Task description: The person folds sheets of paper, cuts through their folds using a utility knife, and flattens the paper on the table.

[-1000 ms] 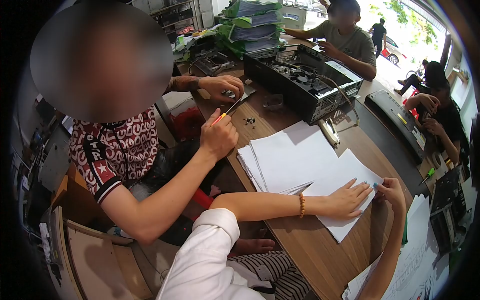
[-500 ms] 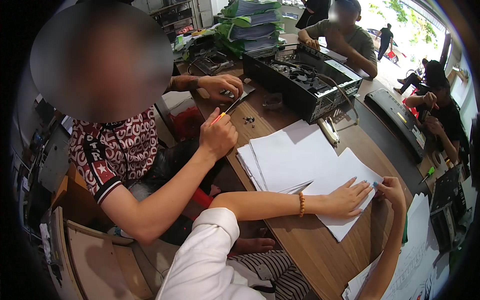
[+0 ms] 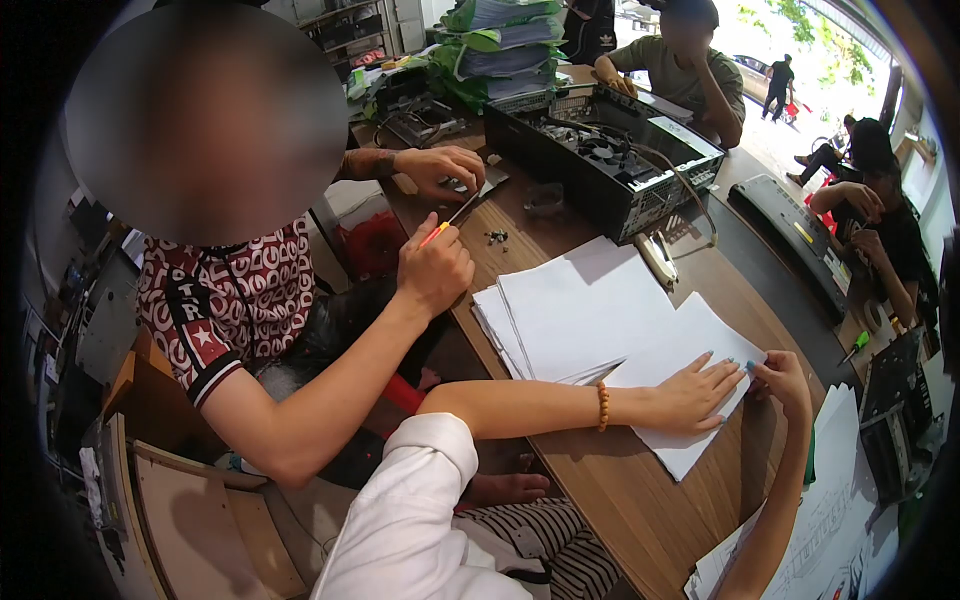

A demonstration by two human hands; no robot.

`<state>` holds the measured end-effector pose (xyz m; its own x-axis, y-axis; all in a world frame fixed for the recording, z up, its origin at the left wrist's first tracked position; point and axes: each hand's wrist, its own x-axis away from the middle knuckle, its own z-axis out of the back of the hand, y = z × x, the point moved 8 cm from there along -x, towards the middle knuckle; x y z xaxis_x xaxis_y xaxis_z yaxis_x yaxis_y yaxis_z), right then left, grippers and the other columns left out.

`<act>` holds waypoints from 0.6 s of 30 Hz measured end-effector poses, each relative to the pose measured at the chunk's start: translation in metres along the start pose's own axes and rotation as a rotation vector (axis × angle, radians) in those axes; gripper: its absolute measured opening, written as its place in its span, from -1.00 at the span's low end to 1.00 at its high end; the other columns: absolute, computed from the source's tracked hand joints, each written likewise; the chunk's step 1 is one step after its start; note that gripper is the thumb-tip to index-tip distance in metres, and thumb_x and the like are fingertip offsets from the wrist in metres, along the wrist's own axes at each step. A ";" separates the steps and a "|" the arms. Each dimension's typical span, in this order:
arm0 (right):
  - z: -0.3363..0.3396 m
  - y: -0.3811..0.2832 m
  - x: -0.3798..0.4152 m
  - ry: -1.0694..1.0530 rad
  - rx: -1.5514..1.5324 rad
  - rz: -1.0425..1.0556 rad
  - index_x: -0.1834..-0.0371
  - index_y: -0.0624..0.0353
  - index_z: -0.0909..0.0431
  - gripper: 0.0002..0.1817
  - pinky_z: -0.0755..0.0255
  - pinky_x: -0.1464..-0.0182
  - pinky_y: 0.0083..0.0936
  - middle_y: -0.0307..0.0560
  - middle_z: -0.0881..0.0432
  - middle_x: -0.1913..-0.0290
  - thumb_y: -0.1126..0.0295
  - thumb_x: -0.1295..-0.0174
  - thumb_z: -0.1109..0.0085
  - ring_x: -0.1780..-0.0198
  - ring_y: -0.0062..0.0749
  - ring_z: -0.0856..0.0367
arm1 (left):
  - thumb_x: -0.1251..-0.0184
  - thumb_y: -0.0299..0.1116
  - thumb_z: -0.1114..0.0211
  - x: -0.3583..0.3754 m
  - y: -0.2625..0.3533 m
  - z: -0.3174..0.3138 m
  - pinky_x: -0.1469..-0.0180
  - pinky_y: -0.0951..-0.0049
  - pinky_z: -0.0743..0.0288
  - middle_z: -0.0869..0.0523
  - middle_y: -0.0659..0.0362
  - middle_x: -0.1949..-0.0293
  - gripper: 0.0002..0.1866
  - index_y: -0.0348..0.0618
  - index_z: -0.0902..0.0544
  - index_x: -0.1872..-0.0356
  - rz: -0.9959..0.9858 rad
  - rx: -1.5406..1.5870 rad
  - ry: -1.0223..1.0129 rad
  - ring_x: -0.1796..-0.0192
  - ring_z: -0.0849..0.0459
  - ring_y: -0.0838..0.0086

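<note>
A small stack of white paper [image 3: 668, 440] lies on the wooden table at the right, beside a larger, uneven pile of white sheets [image 3: 580, 315]. My left hand [image 3: 690, 397], with a beaded bracelet above it, rests flat on the small stack, fingers spread. At that stack's right corner my right hand [image 3: 783, 382] pinches the paper's edge between thumb and fingers. The fingertips of both hands are close together there.
A person at the left holds a screwdriver [image 3: 436, 234] near small screws [image 3: 496, 237]. An open computer case [image 3: 605, 160], a stapler-like tool [image 3: 657, 260] and a black device [image 3: 790, 245] stand beyond the paper. Printed sheets [image 3: 835, 500] lie at the lower right. Others sit farther back.
Both my hands keep almost the same place on the paper. The seated people in the background have shifted their arms and heads slightly.
</note>
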<state>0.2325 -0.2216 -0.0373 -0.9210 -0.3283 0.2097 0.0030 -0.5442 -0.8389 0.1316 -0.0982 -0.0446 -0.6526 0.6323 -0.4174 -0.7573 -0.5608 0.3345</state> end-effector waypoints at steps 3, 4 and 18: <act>0.000 -0.003 -0.001 -0.010 0.012 0.013 0.46 0.30 -0.54 -0.85 -0.41 0.61 -0.66 -0.14 -0.62 0.54 0.44 -0.18 -0.17 0.57 -0.54 -0.61 | -0.32 -0.18 -0.02 0.000 0.000 0.001 -0.40 0.00 0.07 -0.21 -0.29 -0.28 -0.31 -0.48 -0.06 -0.31 -0.014 -0.003 0.003 -0.38 -0.14 -0.03; 0.000 -0.002 0.001 -0.015 0.022 0.012 0.46 0.31 -0.54 -0.85 -0.40 0.62 -0.66 -0.15 -0.62 0.54 0.44 -0.18 -0.17 0.57 -0.54 -0.61 | -0.31 -0.18 -0.03 0.000 -0.001 0.003 -0.39 0.00 0.07 -0.21 -0.29 -0.28 -0.31 -0.48 -0.07 -0.30 -0.002 0.015 0.006 -0.37 -0.15 -0.03; 0.000 0.003 -0.001 0.015 0.004 -0.021 0.46 0.29 -0.53 -0.87 -0.42 0.60 -0.67 -0.16 -0.61 0.54 0.45 -0.17 -0.17 0.57 -0.54 -0.61 | -0.31 -0.16 -0.03 0.000 -0.002 -0.004 -0.39 0.00 0.05 -0.23 -0.27 -0.27 -0.31 -0.51 -0.11 -0.29 -0.020 -0.010 0.051 -0.38 -0.15 0.02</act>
<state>0.2333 -0.2233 -0.0398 -0.9264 -0.3053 0.2202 -0.0152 -0.5541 -0.8323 0.1329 -0.0991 -0.0487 -0.6355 0.6153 -0.4665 -0.7695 -0.5543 0.3171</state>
